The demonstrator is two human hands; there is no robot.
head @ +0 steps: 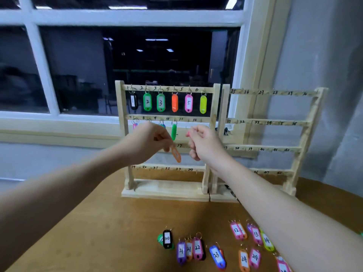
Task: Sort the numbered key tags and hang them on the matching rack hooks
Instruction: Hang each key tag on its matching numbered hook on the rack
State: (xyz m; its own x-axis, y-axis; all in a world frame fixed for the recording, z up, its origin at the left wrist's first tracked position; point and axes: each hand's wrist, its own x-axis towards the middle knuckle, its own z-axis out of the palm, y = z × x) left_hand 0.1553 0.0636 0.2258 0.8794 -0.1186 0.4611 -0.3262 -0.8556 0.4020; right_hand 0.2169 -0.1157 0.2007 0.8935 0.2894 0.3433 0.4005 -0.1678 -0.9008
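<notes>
Two wooden key racks stand side by side on a brown counter [98, 222] before a window [78, 65]. The left rack [125, 134] bears handwritten hook numbers 1–24 in four rows; the right rack [306, 134] runs from 25 upward and carries no tags. Top row of the left rack, from left: black tag "1" [133, 101], green tag "2" [147, 102], green tag "3" [160, 103], an orange tag [174, 103], pink tag "5" [188, 103], and a yellow-green tag [203, 104]; the orange and yellow-green labels cannot be read. In the second row a green tag [173, 132] hangs near "10". The left hand [147, 142] pinches an orange key tag [176, 154], which dangles tilted in front of the third row beside "17". The right hand [204, 142] is curled, pinching something pink [188, 133], barely visible. Loose tags [216, 250] lie on the counter, reading 20, 21, 22, 23, 24, 12, 13, 14.
</notes>
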